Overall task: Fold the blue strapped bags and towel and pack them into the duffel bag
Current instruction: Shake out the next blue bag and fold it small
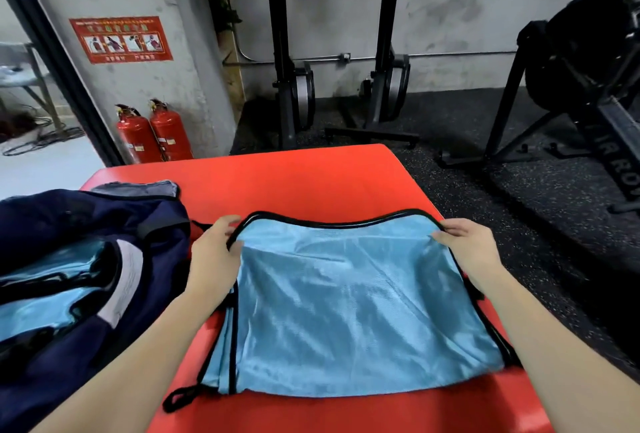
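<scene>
Shiny light-blue bag [360, 311], black-corded, lies flat; left hand [211, 256] and right hand [467, 245] each pinch a far corner.

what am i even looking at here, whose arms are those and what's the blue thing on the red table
There is no machine here. One wide-angle camera is worn on a person's head, looking forward and down, so the arms are that person's own. The left hand and the right hand each pinch a far corner of a light blue strapped bag edged with black cord. It lies spread on a red table, seemingly on top of more blue fabric layers showing at its left edge. To the left sits an open navy duffel bag with something light blue already inside. Behind are gym machines and two red fire extinguishers.
</scene>
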Demonstrator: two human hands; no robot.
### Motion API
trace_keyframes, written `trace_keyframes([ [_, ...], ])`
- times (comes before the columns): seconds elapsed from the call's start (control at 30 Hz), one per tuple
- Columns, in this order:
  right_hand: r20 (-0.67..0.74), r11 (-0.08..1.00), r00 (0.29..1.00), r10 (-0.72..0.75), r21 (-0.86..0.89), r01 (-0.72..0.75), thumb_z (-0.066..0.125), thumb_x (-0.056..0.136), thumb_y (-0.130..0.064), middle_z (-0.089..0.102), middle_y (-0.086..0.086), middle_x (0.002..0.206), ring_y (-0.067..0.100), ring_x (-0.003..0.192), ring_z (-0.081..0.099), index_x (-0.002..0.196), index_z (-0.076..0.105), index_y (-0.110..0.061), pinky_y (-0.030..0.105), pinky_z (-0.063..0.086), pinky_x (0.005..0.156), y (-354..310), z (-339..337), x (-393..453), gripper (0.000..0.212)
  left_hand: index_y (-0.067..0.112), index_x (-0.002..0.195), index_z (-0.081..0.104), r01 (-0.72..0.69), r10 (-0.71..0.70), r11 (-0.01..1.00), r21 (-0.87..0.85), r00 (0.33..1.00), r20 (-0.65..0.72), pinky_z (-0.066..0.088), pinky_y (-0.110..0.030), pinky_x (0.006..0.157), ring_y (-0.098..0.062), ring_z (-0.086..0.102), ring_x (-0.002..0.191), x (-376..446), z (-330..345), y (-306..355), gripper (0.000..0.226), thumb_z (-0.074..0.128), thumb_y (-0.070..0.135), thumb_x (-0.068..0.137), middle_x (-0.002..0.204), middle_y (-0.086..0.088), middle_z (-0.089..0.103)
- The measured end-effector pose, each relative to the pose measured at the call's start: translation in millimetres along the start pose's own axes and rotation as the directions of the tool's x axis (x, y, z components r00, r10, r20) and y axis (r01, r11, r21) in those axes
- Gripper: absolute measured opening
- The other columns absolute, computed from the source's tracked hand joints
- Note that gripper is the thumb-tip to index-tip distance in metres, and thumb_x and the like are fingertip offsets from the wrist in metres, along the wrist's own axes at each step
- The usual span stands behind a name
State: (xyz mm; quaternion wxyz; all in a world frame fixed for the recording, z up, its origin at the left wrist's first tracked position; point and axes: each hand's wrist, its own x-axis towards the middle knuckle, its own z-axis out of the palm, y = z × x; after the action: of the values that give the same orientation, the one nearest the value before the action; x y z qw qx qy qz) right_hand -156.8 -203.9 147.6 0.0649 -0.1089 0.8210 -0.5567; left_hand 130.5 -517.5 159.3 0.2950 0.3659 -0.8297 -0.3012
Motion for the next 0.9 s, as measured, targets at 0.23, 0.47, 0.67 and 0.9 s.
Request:
trace_keyframes([
  [0.23, 0.078, 0.893, 0.980, -0.184, -0.402, 0.200, 0.074, 0.090, -0.027, 0.064, 0.012, 0.129, 0.028, 0.118, 0.060, 0.132, 0.060, -0.007, 0.036, 0.042, 0.104, -7, 0, -21, 0.048, 0.007, 0.135, 0.056, -0.191, 0.166, 0.961, 0.198, 0.977, 0.134, 0.029, -0.029, 0.112, -0.031, 0.048, 0.131, -20, 0, 17, 0.047, 0.063, 0.002, 0.090, 0.136, -0.012, 0.056],
  [0.47, 0.528, 0.652, 0.730, -0.434, -0.374, 0.659, 0.067, 0.091, -0.049, 0.060, -0.006, 0.131, 0.011, 0.125, 0.053, 0.127, 0.063, -0.021, 0.020, 0.033, 0.109, -7, 2, -98, 0.046, 0.018, 0.144, 0.048, -0.277, 0.184, 0.940, 0.199, 0.902, 0.390, 0.023, -0.037, 0.121, -0.025, 0.034, 0.143, -141, 18, 51, 0.049, 0.052, 0.034, 0.098, 0.152, -0.006, 0.040],
  [0.67, 0.685, 0.430, 0.670, -0.287, -0.533, 0.729, 0.019, 0.084, -0.091, 0.019, -0.011, 0.165, 0.009, 0.152, 0.012, 0.156, 0.028, -0.035, 0.035, 0.013, 0.124, 32, -15, -124, 0.091, 0.038, 0.157, 0.010, -0.072, -0.167, 0.786, 0.614, 0.931, 0.323, -0.001, -0.059, 0.118, -0.039, -0.004, 0.152, -184, 17, 36, 0.098, -0.011, 0.080, 0.071, 0.166, -0.013, 0.000],
  [0.9, 0.584, 0.415, 0.797, -0.154, -0.694, 0.588, 0.006, 0.084, -0.087, -0.003, -0.012, 0.168, 0.013, 0.154, -0.009, 0.159, 0.003, -0.039, 0.045, -0.006, 0.125, 37, -19, -154, 0.089, 0.036, 0.159, 0.011, -0.173, -0.090, 0.768, 0.616, 0.924, 0.372, 0.005, -0.052, 0.121, -0.031, -0.001, 0.153, -153, 16, 23, 0.117, -0.021, 0.089, 0.059, 0.167, -0.012, 0.005],
])
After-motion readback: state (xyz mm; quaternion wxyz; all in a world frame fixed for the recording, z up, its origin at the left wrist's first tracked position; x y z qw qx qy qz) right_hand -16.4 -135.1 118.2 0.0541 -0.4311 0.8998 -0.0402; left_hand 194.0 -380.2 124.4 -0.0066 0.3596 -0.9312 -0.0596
